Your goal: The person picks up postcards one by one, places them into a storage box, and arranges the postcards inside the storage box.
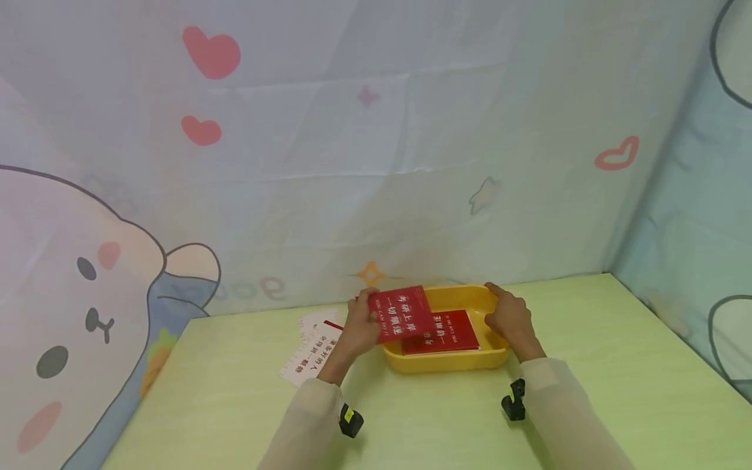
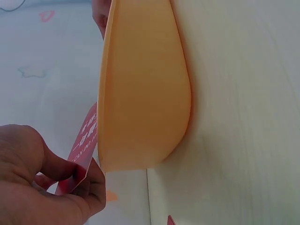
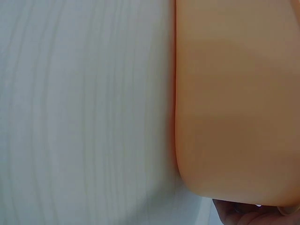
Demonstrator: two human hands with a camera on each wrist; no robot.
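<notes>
Pale green table (image 1: 587, 339), cartoon-printed backdrop (image 1: 329, 143) behind, bore one yellow tray (image 1: 446, 363) of red cards (image 1: 457, 331), whose right end a right hand (image 1: 512, 318) gripped, fingers curled, while a left hand (image 1: 360, 326) pinched one raised card (image 1: 405, 312) above the tray's left side, beside white strips (image 1: 311, 356).

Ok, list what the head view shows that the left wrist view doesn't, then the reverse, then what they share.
Head view only: a flat red printed card lying inside the glossy yellow rounded tray, and white printed paper cards to the tray's left.
Left wrist view only: a side-on close-up of the tray's near outer wall.
Both: the tray, the left hand pinching a raised red card, the right hand, and the pale tabletop.
</notes>
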